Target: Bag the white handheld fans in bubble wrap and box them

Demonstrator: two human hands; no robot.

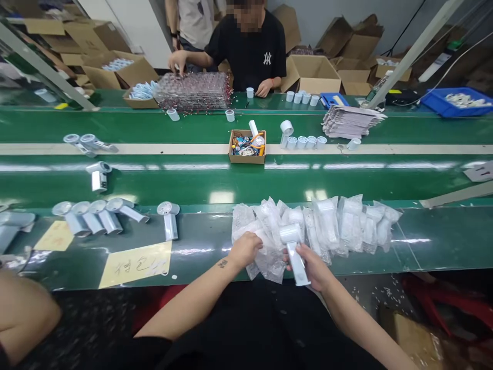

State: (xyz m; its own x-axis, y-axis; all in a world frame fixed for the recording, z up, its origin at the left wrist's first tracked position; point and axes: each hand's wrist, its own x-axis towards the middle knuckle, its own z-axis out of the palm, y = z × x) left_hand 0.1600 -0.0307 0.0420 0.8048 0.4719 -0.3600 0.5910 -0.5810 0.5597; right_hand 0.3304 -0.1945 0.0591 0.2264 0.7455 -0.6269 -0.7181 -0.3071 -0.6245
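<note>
In my right hand (pixel 314 267) is a pale blue handheld fan (pixel 297 262), its round head up and its handle angled down toward me. My left hand (pixel 246 249) pinches a clear bubble-wrap bag (pixel 267 259) just left of the fan. Fan and bag are close together; whether they touch I cannot tell. Behind and right of my hands lies a row of bubble-wrapped fans (pixel 327 221) along the bench. To the left, one bare fan (pixel 168 218) rests on the bench, and several more fans (pixel 98 216) lie beyond it.
A yellow paper sheet (pixel 134 264) lies at the bench's front left. A small carton (pixel 247 158) of parts sits on the middle strip. Across the line, a person (pixel 250 56) stands behind a stack of trays (pixel 194 90). A bare limb (pixel 23 313) intrudes at lower left.
</note>
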